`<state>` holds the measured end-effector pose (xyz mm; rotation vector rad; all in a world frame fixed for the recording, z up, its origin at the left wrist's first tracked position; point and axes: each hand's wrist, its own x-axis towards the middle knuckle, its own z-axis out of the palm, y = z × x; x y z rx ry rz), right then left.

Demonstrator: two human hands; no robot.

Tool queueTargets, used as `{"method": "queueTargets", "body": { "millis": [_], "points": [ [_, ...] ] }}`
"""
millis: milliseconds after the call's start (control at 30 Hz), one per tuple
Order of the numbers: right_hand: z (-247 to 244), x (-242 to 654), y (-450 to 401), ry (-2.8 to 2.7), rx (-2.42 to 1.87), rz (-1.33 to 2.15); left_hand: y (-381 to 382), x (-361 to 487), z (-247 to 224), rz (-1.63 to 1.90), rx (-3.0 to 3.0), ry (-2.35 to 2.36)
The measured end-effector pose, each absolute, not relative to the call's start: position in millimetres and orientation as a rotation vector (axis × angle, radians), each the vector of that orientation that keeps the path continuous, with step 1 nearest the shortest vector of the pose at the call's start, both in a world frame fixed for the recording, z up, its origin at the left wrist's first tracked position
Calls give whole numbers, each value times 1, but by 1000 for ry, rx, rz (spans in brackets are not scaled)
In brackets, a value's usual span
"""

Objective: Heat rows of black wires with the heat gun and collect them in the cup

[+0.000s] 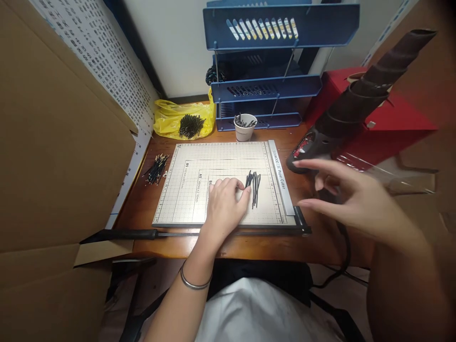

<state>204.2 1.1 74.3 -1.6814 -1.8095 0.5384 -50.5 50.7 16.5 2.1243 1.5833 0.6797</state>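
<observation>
My left hand rests on the paper cutter's gridded board, fingers curled. Its thumb and index tip come close together at the left edge of a loose row of thin black strips, which look like short tubes or wires. Whatever may be between those fingertips is hidden. To the right of the board, my right hand is raised with thumb and index finger spread wide apart, nothing between them. Just beyond it a dark heat gun stands with its nozzle pointing up.
Left of the board lies a bundle of black wires with light tips. Behind are a yellow plastic bag with a black pile, a paper cup of black pieces and a blue rack. The cutter's handle runs along the front.
</observation>
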Motion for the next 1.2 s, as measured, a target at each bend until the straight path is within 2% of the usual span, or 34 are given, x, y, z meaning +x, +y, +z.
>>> {"method": "queueTargets", "body": {
  "millis": [100, 200, 433, 633, 1200],
  "points": [
    [35, 208, 10, -1795, -1729, 644, 51, -50, 16, 676, 2120, 1590],
    [19, 211, 11, -1797, -1783, 658, 51, -50, 17, 668, 2115, 1594],
    [34, 165, 11, -1776, -1728, 515, 51, -49, 16, 661, 2142, 1609],
    [37, 115, 23, -1897, -2045, 406, 54, -45, 17, 649, 2105, 1660],
    [48, 102, 29, -1902, -2250, 375, 54, -48, 13, 672, 2124, 1622]
  ]
}}
